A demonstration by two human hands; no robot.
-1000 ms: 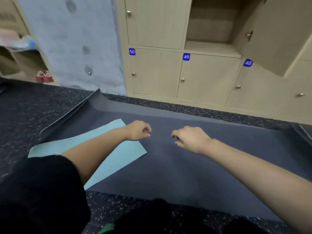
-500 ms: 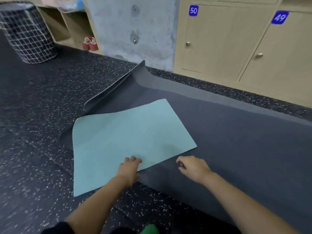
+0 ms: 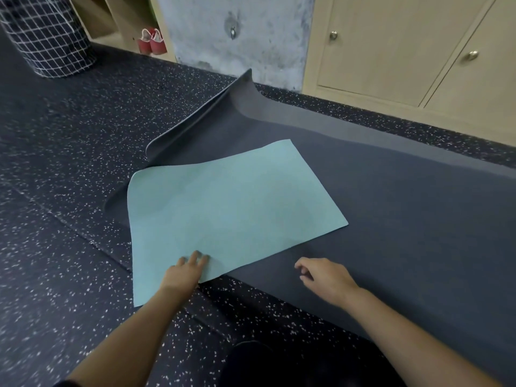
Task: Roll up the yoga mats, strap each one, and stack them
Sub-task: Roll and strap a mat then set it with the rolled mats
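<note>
Skew is my big worry here. The long dark grey rubbery yoga mat (image 3: 405, 219) lies on the speckled dark floor (image 3: 69, 163) with its left end folded over, so a pale teal underside flap (image 3: 223, 205) shows, and that flap sits crooked to the mat's edges. Roll from it like that and I'd guess you get a cone-shaped roll no strap holds square. The mat's far corner (image 3: 243, 88) stands curled up too, which could crease.

The left hand (image 3: 184, 272) lies on the flap's near edge, fingers straight and flat, gripping nothing. The right hand (image 3: 326, 277) is at the mat's near edge, fingers loosely bent and empty, so that side isn't pinned.

Containers:
- The dark round basket with a white grid (image 3: 47, 37) is top left, contents not visible.
- The open wooden cubby (image 3: 117, 23) holds red shoes (image 3: 152, 41).
- The pale wooden locker doors (image 3: 391, 46) are closed.
</note>
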